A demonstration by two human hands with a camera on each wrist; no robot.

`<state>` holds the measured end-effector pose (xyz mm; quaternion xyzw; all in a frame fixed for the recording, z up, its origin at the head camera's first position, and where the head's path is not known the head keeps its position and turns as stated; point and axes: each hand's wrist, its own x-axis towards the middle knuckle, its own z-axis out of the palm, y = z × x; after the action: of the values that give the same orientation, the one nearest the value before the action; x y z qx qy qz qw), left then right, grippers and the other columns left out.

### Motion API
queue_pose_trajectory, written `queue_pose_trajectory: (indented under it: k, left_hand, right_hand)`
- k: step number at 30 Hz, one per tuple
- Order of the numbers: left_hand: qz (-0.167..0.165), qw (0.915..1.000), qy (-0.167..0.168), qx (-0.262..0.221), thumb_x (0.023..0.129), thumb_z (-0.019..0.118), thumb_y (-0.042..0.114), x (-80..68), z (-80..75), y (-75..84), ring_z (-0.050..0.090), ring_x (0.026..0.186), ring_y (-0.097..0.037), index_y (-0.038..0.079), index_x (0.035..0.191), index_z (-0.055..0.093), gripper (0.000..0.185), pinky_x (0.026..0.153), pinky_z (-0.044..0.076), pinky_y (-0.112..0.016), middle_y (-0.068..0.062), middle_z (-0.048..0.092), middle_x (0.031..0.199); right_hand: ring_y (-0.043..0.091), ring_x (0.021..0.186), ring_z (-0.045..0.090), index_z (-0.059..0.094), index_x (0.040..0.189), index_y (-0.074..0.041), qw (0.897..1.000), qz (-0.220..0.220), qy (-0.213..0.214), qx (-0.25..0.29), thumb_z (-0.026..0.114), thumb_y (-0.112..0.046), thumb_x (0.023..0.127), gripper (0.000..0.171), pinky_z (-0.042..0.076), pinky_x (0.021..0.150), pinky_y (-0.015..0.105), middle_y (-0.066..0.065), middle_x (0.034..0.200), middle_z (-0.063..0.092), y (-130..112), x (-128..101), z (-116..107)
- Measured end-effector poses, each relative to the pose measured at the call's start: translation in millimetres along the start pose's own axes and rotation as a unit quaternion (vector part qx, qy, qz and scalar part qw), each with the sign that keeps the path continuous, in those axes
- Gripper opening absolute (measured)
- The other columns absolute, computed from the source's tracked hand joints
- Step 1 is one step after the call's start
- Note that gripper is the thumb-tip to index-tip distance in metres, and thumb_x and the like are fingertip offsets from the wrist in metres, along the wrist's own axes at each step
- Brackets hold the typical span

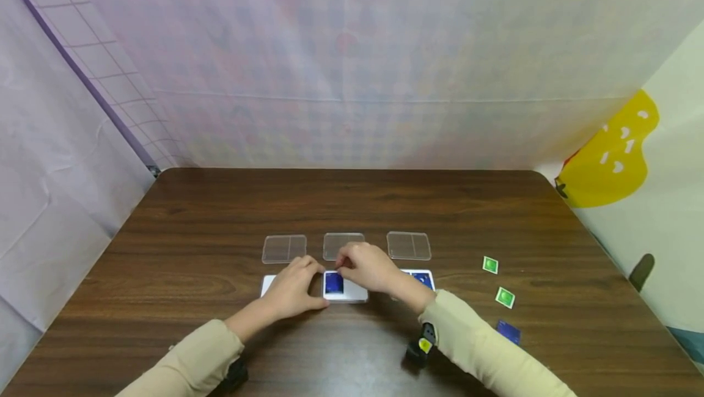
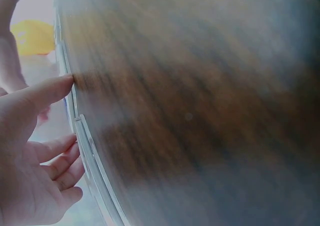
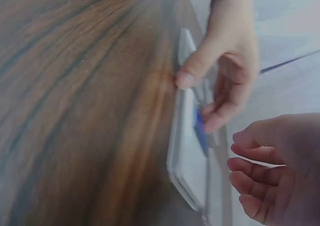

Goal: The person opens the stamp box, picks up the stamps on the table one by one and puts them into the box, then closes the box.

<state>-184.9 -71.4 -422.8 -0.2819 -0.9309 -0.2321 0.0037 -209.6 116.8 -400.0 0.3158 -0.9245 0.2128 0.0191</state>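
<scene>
A flat white case point(image 1: 354, 291) lies on the table with a dark blue square card point(image 1: 333, 283) in its left part; the right part shows plain white. My left hand point(image 1: 294, 287) grips the case at its left end, thumb at the front edge, fingertips at the back edge. Just over the card is my right hand point(image 1: 370, 265), its fingers curled and thumb close to the forefinger. Nothing shows between those fingers in the right wrist view, where the blue card point(image 3: 200, 132) lies beyond the right hand point(image 3: 280, 171).
Three clear lids point(image 1: 409, 245) lie in a row behind. Another white case point(image 1: 267, 283) is partly hidden by the left hand, and a third case with blue pieces point(image 1: 422, 278) by the right arm. Two green squares point(image 1: 505, 297) and a blue card point(image 1: 508, 331) lie at right.
</scene>
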Motion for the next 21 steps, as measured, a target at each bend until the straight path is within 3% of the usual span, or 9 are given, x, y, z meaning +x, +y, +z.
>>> queue_pose_trajectory:
  k: [9, 14, 21]
  left_hand:
    - [-0.005, 1.0000, -0.002, 0.006, 0.063, 0.079, 0.033, 0.1, 0.4, 0.4, 0.051, 0.094, -0.023, 0.001, 0.106, 0.061, 0.056, 0.082, 0.046, -0.038, -0.006, 0.057, 0.101]
    - [-0.005, 1.0000, -0.004, 0.008, 0.064, 0.079, 0.033, 0.1, 0.1, 0.5, 0.051, 0.095, -0.023, 0.001, 0.106, 0.061, 0.056, 0.082, 0.047, -0.039, -0.007, 0.057, 0.101]
    - [-0.002, 1.0000, -0.002, 0.009, 0.064, 0.079, 0.033, -0.2, -0.1, 0.4, 0.052, 0.096, -0.023, 0.001, 0.106, 0.061, 0.056, 0.082, 0.046, -0.039, -0.007, 0.057, 0.102]
  right_hand:
    - [0.003, 0.066, 0.053, 0.065, 0.083, -0.007, 0.998, -0.004, 0.025, 0.065, 0.065, -0.010, 0.079, 0.005, 0.046, 0.060, 0.019, -0.006, 0.073, 0.059, 22.9, -44.1, -47.9]
    - [0.004, 0.067, 0.053, 0.065, 0.085, -0.004, 0.996, 0.031, 0.035, 0.075, 0.065, -0.007, 0.080, 0.006, 0.047, 0.059, 0.020, -0.005, 0.075, 0.060, 44.9, -78.6, -71.3]
    - [0.002, 0.067, 0.053, 0.064, 0.086, -0.004, 0.992, 0.091, 0.049, 0.076, 0.065, -0.008, 0.081, 0.006, 0.047, 0.057, 0.021, -0.007, 0.075, 0.060, 68.1, -122.3, -86.1]
